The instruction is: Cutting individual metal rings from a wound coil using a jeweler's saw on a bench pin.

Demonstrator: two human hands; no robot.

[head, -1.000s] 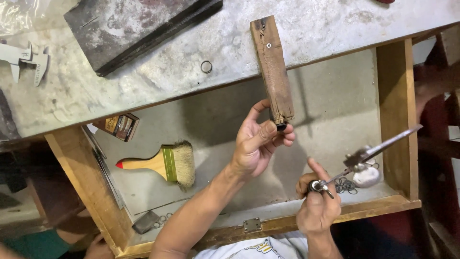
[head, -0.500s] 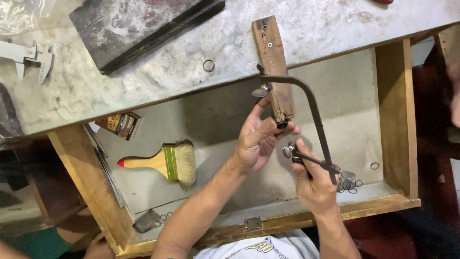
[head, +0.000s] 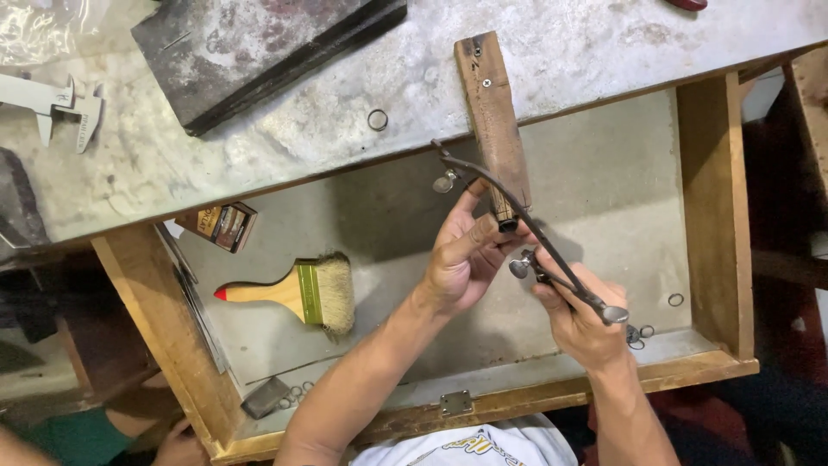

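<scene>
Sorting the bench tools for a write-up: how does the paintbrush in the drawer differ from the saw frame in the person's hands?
The paintbrush lies loose on the drawer floor, untouched; the saw frame is gripped by the right hand, with the left hand beside it at the wooden peg. The paintbrush is pale wood with a green band and a red tip; the saw frame is dark, thin, curved metal. Both are hand tools with handles.

Your left hand (head: 461, 259) is up ahead of you, fingers curled in with the thumb poking straight up, forearm running back diagonally toward your body. Your right hand (head: 580, 315) sits just beside it, a bit lower, closed into a tight fist, wrist bent, knuckles up. The two hands almost touch.
</scene>
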